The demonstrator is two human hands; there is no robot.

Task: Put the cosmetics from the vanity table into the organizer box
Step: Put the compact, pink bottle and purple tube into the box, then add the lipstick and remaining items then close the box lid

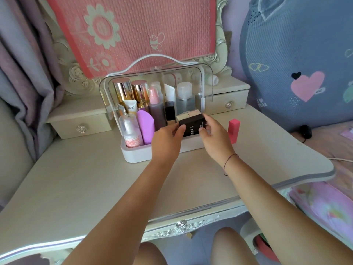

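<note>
The placing step is in hand. The left grip [168,142] and right grip [215,138] are both narrow, each pinching one side of a black cosmetic carton [192,124]. They hold it between them over the front right part of the organizer box [133,155], just in front of the bottles that stand beyond the grips.

The carton seems upright: its lettering runs up the front face and its pale end points up. So the long axis looks near vertical, though the lower end is hidden.

Next it probably needs lowering straight into the free gap before release. A pink lipstick box [234,131] waits on the worktop [95,178], just right of the right grip.
</note>
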